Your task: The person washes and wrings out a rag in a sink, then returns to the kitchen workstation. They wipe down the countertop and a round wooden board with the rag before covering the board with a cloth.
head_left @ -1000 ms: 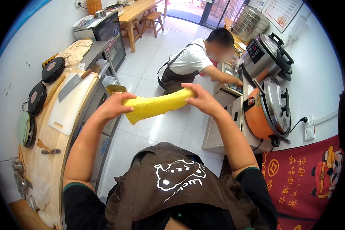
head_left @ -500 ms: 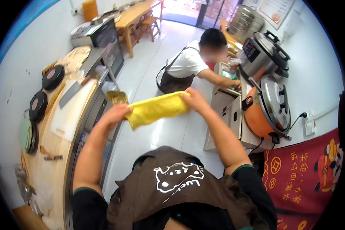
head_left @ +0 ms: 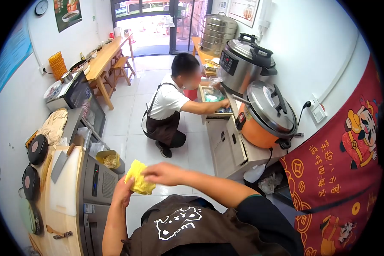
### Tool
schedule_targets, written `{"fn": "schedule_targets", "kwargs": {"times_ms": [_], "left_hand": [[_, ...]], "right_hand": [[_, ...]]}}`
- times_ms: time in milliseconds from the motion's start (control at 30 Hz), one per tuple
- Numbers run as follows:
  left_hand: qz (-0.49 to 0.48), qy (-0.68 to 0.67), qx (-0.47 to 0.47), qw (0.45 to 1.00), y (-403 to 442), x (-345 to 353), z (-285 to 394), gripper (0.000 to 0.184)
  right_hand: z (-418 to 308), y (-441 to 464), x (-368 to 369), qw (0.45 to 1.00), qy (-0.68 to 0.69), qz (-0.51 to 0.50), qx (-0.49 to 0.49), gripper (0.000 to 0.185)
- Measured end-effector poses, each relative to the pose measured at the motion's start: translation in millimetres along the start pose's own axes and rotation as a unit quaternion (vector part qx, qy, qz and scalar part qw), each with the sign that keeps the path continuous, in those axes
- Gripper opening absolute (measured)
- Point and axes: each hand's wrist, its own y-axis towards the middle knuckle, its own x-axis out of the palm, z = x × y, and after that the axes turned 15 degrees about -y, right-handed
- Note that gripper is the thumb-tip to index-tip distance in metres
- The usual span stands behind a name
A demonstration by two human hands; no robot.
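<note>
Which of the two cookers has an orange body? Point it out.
The nearer cooker, beside the red curtain; the farther cooker has a silver body.

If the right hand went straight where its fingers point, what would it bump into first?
The yellow cloth, most likely: the right hand points at it and seems to be touching it, though depth is hard to judge. The left hand holds the cloth.
</note>
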Motion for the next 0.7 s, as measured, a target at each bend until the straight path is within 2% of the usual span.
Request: {"fn": "schedule_targets", "kwargs": {"times_ms": [67,133,233,300,333,367,700], "left_hand": [[0.046,0.084,0.034,0.995,-6,-24,-7,0.031],[0.086,0.172,0.061,0.979,-11,-48,-21,0.024],[0.128,0.309,0.077,0.939,-15,-96,-57,0.021],[0.155,0.411,0.073,0.896,-15,-131,-87,0.022],[0.173,0.468,0.062,0.864,-16,-137,-99,0.024],[0.18,0.476,0.049,0.86,-16,-148,-118,0.026],[0.108,0.531,-0.061,0.838,-35,-194,-174,0.034]], "right_hand": [[-34,-19,-49,0.983,0.077,0.158,-0.044,0.029],[-79,-47,-103,0.931,0.158,0.282,-0.169,0.028],[-132,-93,-164,0.884,0.092,0.299,-0.348,0.028],[-152,-107,-178,0.858,0.038,0.289,-0.422,0.027],[-159,-108,-180,0.848,0.02,0.288,-0.444,0.026],[-163,-108,-181,0.839,0.005,0.291,-0.461,0.026],[-173,-92,-188,0.776,-0.08,0.368,-0.506,0.021]]}}
